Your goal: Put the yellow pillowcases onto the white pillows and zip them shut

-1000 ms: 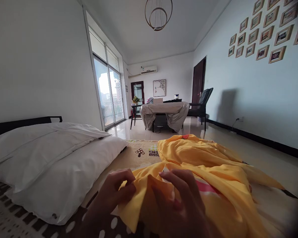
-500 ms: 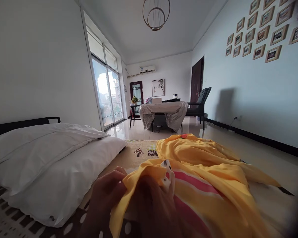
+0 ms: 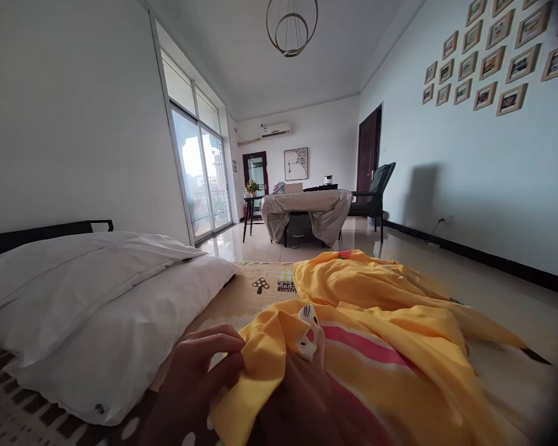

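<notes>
Nearest, left hand [image 3: 209, 356]: thumb and forefinger brought together in a pinch on the raised edge of the yellow cloth [image 3: 390, 384]. Right hand [image 3: 302, 396]: set beneath the turned-over flap [image 3: 265, 347], which covers most of its fingers; how far these are parted, and whether they grip anything, cannot be told. The cloth lies on the patterned bed cover [image 3: 242, 291], in front of the person and mainly to the right, its near left edge lifted at the hands.

Stage, as judged: the edge is taken up and partly turned over; the body lies loose and rumpled, neither folded nor smoothed. How much handling is left cannot be read from this view.

Orientation: the worked edge faces left and toward the person. 2 pink bands [image 3: 365, 345] slant rightward and nearer from beside a white whiskered print [image 3: 308, 334]. The long axis appears to run left to right, though creases make this uncertain. Beyond, a narrow dark-tipped end [image 3: 534, 355] points right and slightly nearer; its join to the front portion is unclear.

Left of the cloth, 2 white pillows [image 3: 121, 334]. Farther back, a plastic-draped table [image 3: 307, 200] and, at its right, a black chair [image 3: 376, 189].
</notes>
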The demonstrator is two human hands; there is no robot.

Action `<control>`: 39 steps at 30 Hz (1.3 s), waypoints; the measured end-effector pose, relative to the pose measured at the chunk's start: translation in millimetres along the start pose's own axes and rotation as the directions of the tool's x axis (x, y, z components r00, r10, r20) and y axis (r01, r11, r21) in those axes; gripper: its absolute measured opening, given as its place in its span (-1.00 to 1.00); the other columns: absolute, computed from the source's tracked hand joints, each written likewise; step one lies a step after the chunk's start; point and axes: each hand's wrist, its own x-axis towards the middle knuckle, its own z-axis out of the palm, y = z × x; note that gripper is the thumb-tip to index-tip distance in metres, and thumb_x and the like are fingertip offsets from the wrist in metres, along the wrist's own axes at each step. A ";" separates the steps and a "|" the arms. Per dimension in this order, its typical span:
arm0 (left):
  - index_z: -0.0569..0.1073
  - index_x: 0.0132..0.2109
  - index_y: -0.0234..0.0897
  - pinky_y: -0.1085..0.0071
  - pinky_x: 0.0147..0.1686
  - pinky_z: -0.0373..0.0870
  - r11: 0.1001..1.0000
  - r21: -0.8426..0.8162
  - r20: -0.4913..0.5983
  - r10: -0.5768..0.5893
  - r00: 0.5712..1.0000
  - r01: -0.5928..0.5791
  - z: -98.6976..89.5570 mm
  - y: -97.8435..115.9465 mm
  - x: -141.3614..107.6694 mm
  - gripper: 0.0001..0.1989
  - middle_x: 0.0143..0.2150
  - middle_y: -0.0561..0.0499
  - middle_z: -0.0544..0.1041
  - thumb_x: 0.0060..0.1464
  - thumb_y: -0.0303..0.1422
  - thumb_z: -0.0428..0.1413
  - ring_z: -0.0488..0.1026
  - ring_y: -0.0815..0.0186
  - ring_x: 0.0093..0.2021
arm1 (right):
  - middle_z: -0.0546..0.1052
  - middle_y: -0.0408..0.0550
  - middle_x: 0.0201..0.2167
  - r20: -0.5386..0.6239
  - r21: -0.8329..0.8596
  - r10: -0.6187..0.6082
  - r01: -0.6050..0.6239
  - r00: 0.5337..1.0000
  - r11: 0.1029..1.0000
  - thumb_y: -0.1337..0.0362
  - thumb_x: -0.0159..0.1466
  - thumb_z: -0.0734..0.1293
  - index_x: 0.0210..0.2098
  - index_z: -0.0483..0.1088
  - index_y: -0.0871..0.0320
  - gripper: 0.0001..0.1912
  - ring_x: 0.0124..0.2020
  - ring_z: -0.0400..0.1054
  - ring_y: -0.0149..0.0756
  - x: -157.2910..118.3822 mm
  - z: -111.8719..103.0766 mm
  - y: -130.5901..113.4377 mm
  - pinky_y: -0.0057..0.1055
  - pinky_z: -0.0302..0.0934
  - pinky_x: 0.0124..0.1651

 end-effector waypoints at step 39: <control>0.49 -0.23 -0.17 0.30 -0.09 0.33 1.000 -0.017 -0.093 -0.001 0.996 0.000 -5.1 2.5 -22.1 -0.91 -0.12 -0.08 0.49 0.07 -0.42 0.17 0.39 0.13 -0.06 | 0.50 -0.14 -0.37 0.301 0.084 -0.049 0.024 0.952 0.996 0.35 0.29 0.21 -0.32 0.32 0.07 -0.91 -0.35 0.40 -0.32 18.0 -19.0 -1.9 -0.42 0.29 -0.27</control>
